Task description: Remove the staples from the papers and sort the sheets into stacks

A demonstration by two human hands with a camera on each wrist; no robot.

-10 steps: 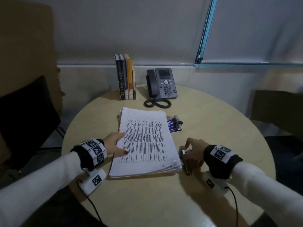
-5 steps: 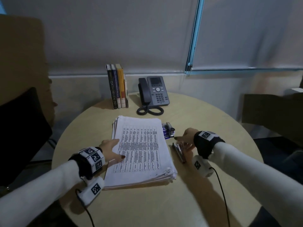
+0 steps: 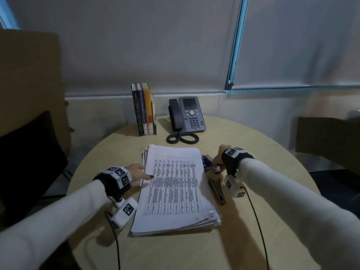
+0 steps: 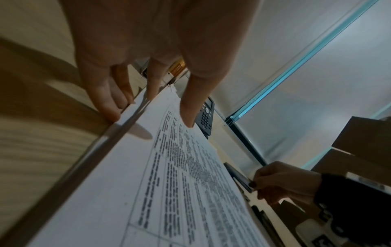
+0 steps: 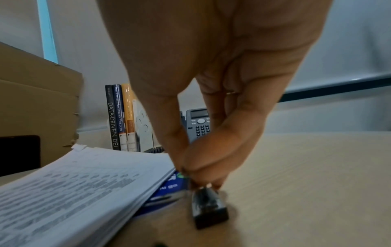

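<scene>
Right hand [image 5: 203, 170] is pinching a small dark tool [image 5: 208, 207] at its far end, fingertips bunched on it; we'd guess a staple remover, can't confirm. It sits on the round table [image 3: 263, 156] just right of the paper stack [image 3: 175, 188], touching a blue packet [image 5: 169, 185] tucked partly under the stack's right edge. A long dark stapler [image 3: 217, 190] lies beside the stack too, nearer us than the tool. Left hand [image 3: 137, 173] lies flat with fingers straight, pressing the stack's left edge, gripping nothing.

Handling, our read: the stack is thick and heavy as a block, but single sheets are limp, slide easily and tear at corners. We'd peel one stapled set by its corner, pin it flat, then work the tool under the staple.
</scene>
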